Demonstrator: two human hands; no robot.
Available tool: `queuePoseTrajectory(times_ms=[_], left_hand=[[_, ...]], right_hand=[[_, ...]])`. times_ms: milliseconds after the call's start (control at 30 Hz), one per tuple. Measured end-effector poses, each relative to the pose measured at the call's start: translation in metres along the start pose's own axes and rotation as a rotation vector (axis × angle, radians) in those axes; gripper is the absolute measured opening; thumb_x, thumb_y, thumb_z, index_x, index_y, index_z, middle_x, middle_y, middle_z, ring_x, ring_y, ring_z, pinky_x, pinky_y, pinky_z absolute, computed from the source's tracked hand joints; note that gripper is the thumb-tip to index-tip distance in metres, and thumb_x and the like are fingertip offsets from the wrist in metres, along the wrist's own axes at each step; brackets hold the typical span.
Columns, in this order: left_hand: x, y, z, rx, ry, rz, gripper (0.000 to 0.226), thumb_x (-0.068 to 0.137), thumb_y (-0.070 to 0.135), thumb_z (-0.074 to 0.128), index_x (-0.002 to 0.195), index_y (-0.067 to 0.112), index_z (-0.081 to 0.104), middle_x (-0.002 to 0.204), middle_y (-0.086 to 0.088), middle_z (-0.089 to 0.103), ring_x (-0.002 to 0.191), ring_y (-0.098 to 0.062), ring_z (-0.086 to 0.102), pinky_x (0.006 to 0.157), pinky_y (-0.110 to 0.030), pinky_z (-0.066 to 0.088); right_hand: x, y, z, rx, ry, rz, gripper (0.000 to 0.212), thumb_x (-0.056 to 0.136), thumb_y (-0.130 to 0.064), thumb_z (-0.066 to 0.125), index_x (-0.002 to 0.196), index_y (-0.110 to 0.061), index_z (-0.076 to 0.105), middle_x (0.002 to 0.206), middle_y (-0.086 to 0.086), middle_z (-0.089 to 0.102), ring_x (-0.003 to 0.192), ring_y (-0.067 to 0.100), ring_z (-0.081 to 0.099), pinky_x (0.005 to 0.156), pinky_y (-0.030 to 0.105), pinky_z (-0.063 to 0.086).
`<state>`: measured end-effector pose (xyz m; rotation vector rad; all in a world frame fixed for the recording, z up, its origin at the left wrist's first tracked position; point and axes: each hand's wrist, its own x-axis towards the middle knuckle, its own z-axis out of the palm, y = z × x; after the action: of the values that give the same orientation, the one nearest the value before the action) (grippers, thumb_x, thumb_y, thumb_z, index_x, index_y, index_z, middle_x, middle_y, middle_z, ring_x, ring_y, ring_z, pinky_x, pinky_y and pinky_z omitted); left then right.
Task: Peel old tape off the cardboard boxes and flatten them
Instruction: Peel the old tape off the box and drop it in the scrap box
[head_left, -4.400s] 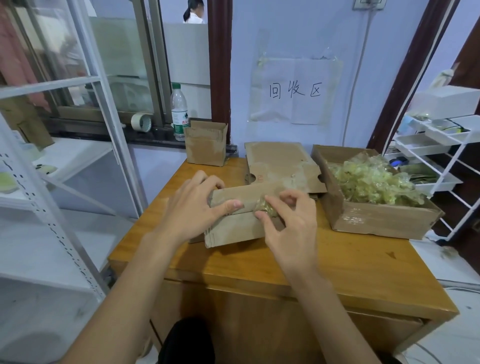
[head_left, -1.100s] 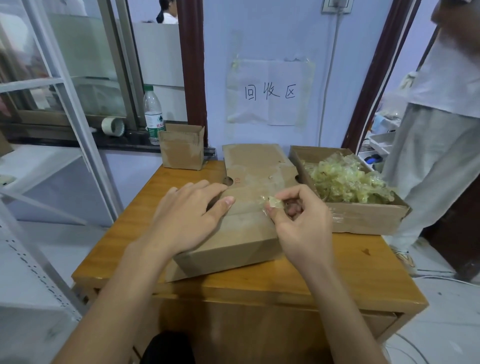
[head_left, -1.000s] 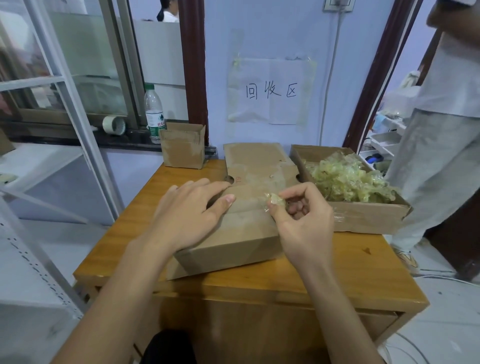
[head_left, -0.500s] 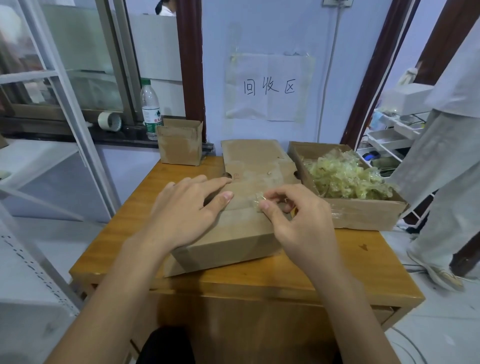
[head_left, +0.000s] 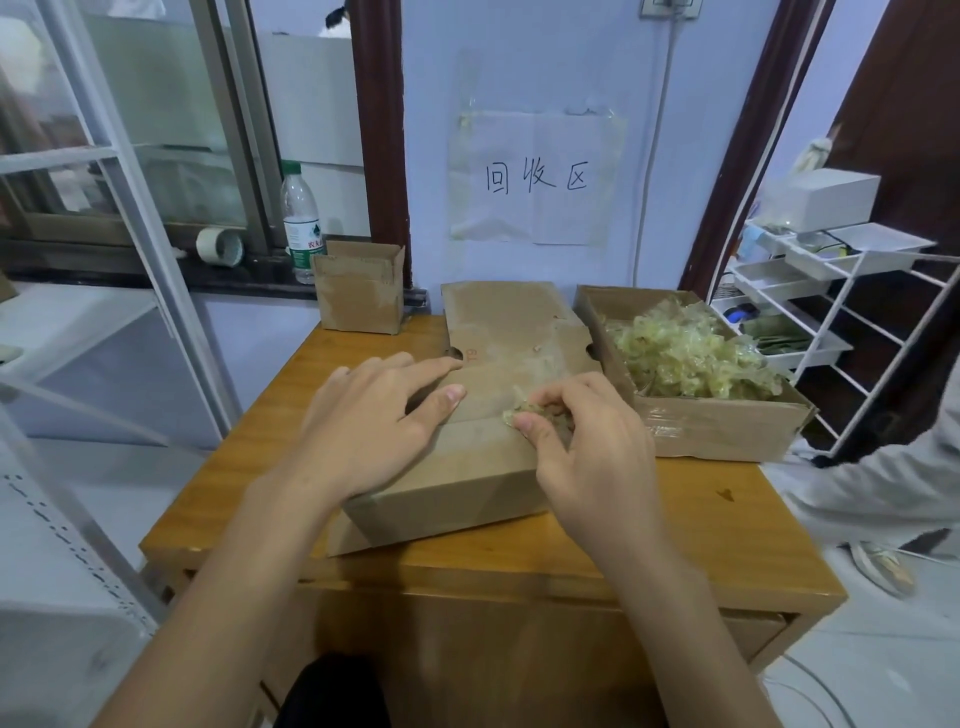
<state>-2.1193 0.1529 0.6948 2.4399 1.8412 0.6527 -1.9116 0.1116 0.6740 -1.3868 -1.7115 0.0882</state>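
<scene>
A brown cardboard box (head_left: 457, 478) lies on the wooden table (head_left: 701, 530), partly on top of a flattened cardboard sheet (head_left: 509, 317). My left hand (head_left: 374, 415) rests flat on the box's top with straight fingers, holding it down. To its right, my right hand (head_left: 582, 447) pinches a crumpled wad of old yellowish tape (head_left: 524, 408) between thumb and fingers, right at the box's top surface. Whether the wad is still stuck to the box I cannot tell.
An open carton (head_left: 727, 431) full of peeled tape scraps stands at the right of the table. A small open box (head_left: 358, 296) sits at the back left, with a water bottle (head_left: 300, 218) and tape roll (head_left: 221, 247) on the sill. A person (head_left: 893, 467) stands at the right by a white rack (head_left: 831, 291).
My right hand has dropped back onto the box top with the tape wad. The left hand stays pressed on the box. The person at the right has moved further right.
</scene>
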Motion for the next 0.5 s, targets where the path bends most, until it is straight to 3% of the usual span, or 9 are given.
queuePoseTrajectory(times_ms=[100,200,333,400,500], left_hand=[[-0.0006,-0.0005,-0.0002,-0.006,0.004,-0.001,0.055,0.104,0.063,0.024,0.154,0.047,0.042,0.103,0.018,0.055,0.098,-0.009,0.047,0.081,-0.036,0.031],[-0.0007,-0.0012,-0.0004,-0.014,0.001,0.002,0.055,0.104,0.063,0.024,0.154,0.047,0.042,0.105,0.018,0.056,0.099,-0.009,0.048,0.082,-0.036,0.032],[-0.0009,-0.0005,-0.0002,-0.02,0.001,-0.002,0.055,0.104,0.063,0.025,0.153,0.047,0.043,0.105,0.018,0.055,0.1,-0.009,0.048,0.081,-0.037,0.032],[-0.001,-0.0003,-0.0005,-0.02,0.003,-0.005,0.055,0.104,0.063,0.024,0.153,0.047,0.043,0.105,0.018,0.055,0.099,-0.009,0.047,0.081,-0.036,0.031],[-0.0001,-0.0001,-0.0008,-0.008,0.002,0.001,0.056,0.104,0.063,0.024,0.154,0.046,0.042,0.105,0.017,0.055,0.099,-0.009,0.047,0.081,-0.036,0.031]], right_hand=[[0.0046,0.0005,-0.0011,0.091,0.022,0.077,0.015,0.094,-0.027,0.076,0.087,-0.031,0.063,0.086,-0.018,0.059,0.082,-0.001,0.056,0.07,0.017,0.039],[0.0039,0.0037,-0.004,0.238,0.055,0.149,0.013,0.095,-0.024,0.075,0.088,-0.029,0.065,0.08,-0.013,0.061,0.074,0.004,0.055,0.064,0.013,0.042],[0.0029,0.0071,-0.0055,0.402,0.072,0.239,0.009,0.097,-0.026,0.071,0.091,-0.025,0.066,0.077,-0.004,0.069,0.067,0.01,0.061,0.056,0.021,0.046],[0.0027,0.0071,-0.0063,0.452,0.107,0.264,0.008,0.097,-0.024,0.071,0.091,-0.021,0.068,0.076,-0.003,0.071,0.068,0.011,0.065,0.058,0.028,0.054],[0.0005,0.0082,-0.0068,0.574,0.141,0.307,0.007,0.098,-0.019,0.071,0.092,-0.015,0.07,0.082,-0.002,0.074,0.077,0.014,0.07,0.067,0.027,0.058]])
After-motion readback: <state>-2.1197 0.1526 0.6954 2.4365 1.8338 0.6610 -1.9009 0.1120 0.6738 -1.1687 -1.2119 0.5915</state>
